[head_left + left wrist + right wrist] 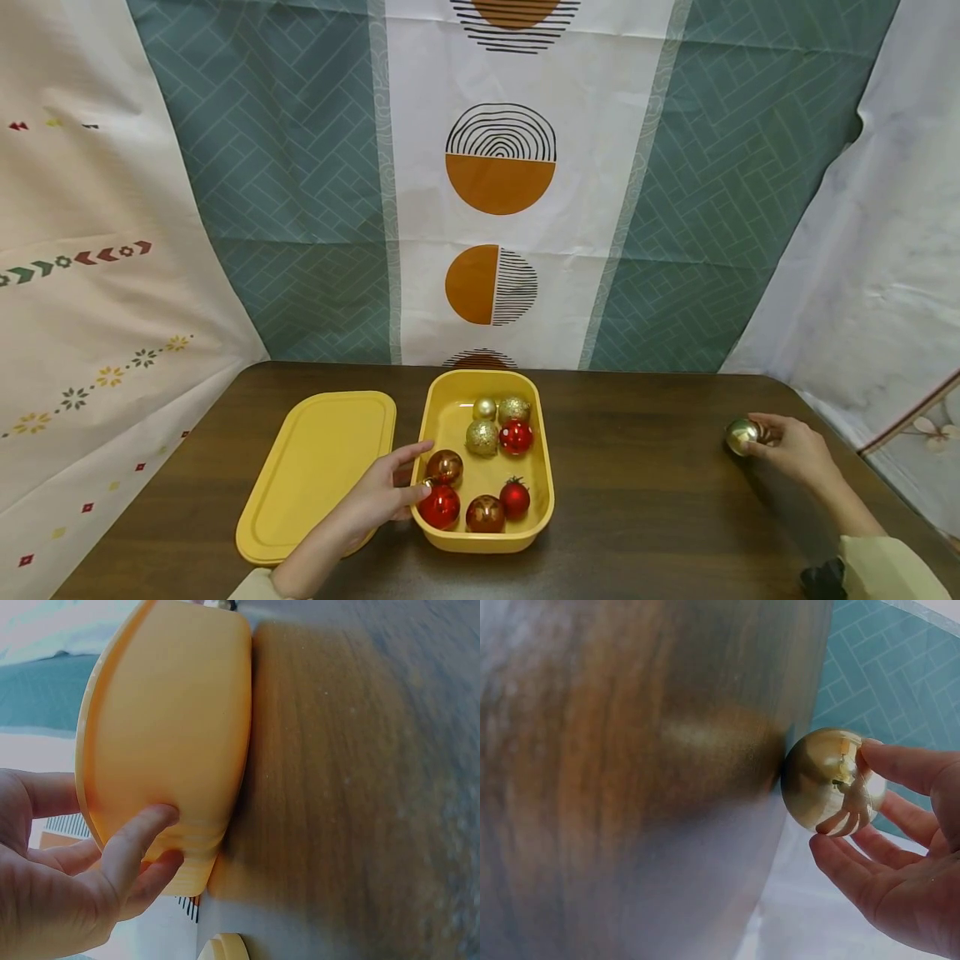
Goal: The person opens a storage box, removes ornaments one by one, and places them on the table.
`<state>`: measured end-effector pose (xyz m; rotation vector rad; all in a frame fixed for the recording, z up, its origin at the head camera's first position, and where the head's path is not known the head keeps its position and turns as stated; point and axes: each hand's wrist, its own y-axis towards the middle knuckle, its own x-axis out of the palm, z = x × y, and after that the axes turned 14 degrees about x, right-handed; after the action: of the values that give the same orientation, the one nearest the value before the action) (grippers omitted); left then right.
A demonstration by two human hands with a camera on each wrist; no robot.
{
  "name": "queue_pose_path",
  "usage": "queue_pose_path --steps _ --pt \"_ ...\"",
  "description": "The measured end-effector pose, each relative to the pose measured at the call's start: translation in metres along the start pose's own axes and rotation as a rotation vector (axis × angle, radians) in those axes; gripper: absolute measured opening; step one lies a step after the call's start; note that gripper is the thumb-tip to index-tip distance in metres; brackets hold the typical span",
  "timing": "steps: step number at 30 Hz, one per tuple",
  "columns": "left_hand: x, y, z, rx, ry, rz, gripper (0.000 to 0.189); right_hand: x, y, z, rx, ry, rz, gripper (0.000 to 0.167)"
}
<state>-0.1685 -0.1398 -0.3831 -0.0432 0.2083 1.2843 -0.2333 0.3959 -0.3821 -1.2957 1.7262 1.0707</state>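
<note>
A yellow plastic box stands on the table with several Christmas baubles inside, among them a shiny red bauble, a brown bauble and a glittery gold bauble. My left hand grips the box's left wall. In the left wrist view, fingertips press its outer side while other digits reach over the rim. Far to the right, my right hand pinches a shiny gold bauble between thumb and fingertips, at or just above the tabletop; any contact is unclear.
Left of the box lies a flat yellow lid, partly behind my left forearm. The brown wooden table ends at a hanging patterned cloth. Pale cloths hang at both sides, and a dark object shows beside my right sleeve.
</note>
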Motion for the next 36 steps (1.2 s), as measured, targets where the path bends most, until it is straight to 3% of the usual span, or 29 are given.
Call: queue_pose_path --steps 14,21,29,36 --pt "0.001 0.0 0.0 -0.006 0.0 0.008 0.059 0.0 0.002 0.001 0.025 0.034 -0.046 0.055" --pt "0.001 0.0 0.0 -0.01 0.003 0.01 0.059 0.003 0.0 -0.006 -0.023 0.054 0.03 0.055" --pt "0.0 0.0 0.0 -0.008 -0.003 0.005 0.06 0.003 -0.012 -0.058 -0.076 0.138 0.049 0.052" --pt "0.0 0.0 -0.001 -0.011 -0.004 0.003 0.06 0.009 -0.027 -0.116 -0.202 0.258 0.01 0.049"
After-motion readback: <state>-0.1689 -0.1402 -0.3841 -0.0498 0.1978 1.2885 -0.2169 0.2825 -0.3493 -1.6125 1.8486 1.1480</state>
